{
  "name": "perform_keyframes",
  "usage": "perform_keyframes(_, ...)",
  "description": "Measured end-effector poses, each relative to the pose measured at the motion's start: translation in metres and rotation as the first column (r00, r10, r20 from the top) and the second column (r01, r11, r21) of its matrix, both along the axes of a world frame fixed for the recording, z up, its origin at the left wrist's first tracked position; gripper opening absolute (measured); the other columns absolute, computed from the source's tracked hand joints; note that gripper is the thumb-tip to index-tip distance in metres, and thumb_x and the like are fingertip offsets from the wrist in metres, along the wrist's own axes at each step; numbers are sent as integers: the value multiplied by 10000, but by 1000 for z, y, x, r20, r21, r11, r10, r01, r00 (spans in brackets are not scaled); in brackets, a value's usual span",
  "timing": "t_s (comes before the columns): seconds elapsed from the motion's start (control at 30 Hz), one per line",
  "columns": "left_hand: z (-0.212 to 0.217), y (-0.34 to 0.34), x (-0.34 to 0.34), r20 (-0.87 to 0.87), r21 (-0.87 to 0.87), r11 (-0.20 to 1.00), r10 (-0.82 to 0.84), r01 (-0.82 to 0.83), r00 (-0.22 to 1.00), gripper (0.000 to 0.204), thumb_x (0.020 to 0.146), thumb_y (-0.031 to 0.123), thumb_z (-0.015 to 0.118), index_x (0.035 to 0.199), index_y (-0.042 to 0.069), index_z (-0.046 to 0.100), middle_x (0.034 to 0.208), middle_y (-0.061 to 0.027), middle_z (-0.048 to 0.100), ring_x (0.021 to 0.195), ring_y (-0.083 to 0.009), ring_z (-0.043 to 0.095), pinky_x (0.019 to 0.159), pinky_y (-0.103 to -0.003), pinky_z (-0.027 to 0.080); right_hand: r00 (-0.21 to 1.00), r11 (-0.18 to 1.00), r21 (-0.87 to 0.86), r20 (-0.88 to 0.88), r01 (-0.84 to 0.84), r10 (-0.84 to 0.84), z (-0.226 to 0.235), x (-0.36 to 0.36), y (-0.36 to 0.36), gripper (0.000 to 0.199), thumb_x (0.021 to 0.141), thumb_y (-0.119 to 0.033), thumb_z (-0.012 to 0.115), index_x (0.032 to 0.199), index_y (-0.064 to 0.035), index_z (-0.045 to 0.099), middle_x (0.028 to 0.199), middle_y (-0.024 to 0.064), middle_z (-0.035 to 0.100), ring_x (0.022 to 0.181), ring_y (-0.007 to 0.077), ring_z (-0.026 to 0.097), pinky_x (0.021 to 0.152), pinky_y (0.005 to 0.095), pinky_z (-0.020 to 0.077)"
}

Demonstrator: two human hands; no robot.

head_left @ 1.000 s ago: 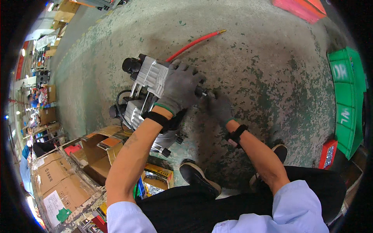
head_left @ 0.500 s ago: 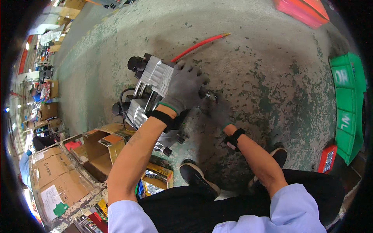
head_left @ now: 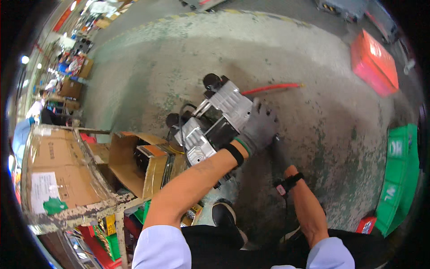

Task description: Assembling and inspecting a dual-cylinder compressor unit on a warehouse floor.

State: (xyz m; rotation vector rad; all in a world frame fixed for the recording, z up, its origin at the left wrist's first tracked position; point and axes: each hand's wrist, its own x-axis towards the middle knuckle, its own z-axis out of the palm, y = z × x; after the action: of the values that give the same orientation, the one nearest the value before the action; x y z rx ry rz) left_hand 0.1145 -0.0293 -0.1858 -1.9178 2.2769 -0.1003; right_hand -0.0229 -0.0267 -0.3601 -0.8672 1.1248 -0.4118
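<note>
A twin-cylinder compressor pump (head_left: 228, 105) with silver finned heads, black caps and a black middle lies tilted in front of me. My left hand (head_left: 260, 127), in a grey glove, is closed over its right end, with the fingers spread along the edge of the upper finned head. Close beside it, my right hand (head_left: 281, 154), in a dark grey glove, is bent inward with its fingers by the same end. Blur and shadow hide what those fingers hold. A red hose (head_left: 275, 87) with a brass tip runs out behind the pump to the right.
At left stands a worn metal rack (head_left: 89, 213) holding cardboard boxes (head_left: 67, 166). Green bins (head_left: 396, 179) and a small red box (head_left: 366, 225) are at right, with a red-wrapped box (head_left: 374, 62) farther back. My shoe (head_left: 224, 215) is below the pump on the worn floor (head_left: 179, 54).
My view has swung, so the pump, hose and hands appear farther right and lower, and more of the rack shows. My left hand is still on the pump's right end, my right hand beside it.
</note>
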Motion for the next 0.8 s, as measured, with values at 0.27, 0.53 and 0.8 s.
perform_keyframes(0.27,28,4,20,-71,140,988,-52,61,996,272,799,234,594,1054,165,656,1170,-72,588,1207,-365,454,1050,-710,157,990,991,-95,-115,-92,81,-13,-18,-10,360,953,-401,509,960,-56,610,787,-12,557,692,141,496,591,350,405)
perform_keyframes(0.53,36,-6,38,-182,190,973,-95,130,979,283,765,274,649,1041,213,663,1101,-32,625,1175,-314,485,989,-721,202,944,973,-124,-291,-196,154,120,-14,-3,392,910,-421,593,866,-32,617,627,-34,462,568,102,405,511,297,324)
perform_keyframes(0.8,98,-46,143,-655,11,994,-74,108,752,300,727,192,754,1005,101,688,1007,-107,659,1003,-246,624,939,-378,442,897,812,-457,-406,-363,173,165,34,-44,413,891,-410,587,872,-2,645,604,158,506,553,232,473,534,363,370)
